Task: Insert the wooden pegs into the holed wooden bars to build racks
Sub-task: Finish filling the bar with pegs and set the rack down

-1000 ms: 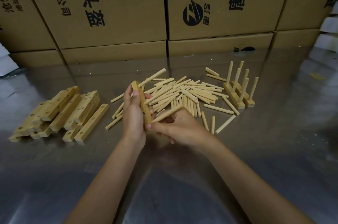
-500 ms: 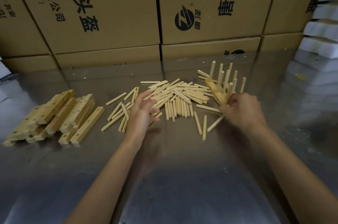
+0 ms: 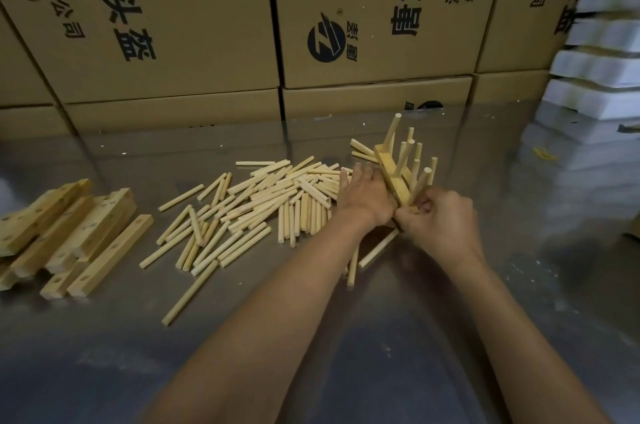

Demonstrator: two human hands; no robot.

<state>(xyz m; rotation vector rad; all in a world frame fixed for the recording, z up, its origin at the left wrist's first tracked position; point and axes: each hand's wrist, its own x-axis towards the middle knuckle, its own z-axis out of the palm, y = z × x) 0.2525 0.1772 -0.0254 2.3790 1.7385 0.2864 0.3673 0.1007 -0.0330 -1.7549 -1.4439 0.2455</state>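
Note:
A finished rack, a holed wooden bar with pegs standing up from it, is tilted at the right end of the peg pile. My right hand grips its near end with curled fingers. More upright pegs of further racks stand just behind it. My left hand lies with fingers stretched forward on the loose pegs, touching the left side of the rack's bar. The loose wooden pegs lie spread over the middle of the metal table. A stack of holed wooden bars sits at the far left.
Large printed cardboard boxes form a wall along the back of the table. Stacked white foam pieces rise at the right edge. A few stray pegs lie nearer to me than the pile.
One second ago both hands held a bar and a peg at the middle. The right hand then carried it to the racks, and now my left hand has crossed right to the tilted rack.

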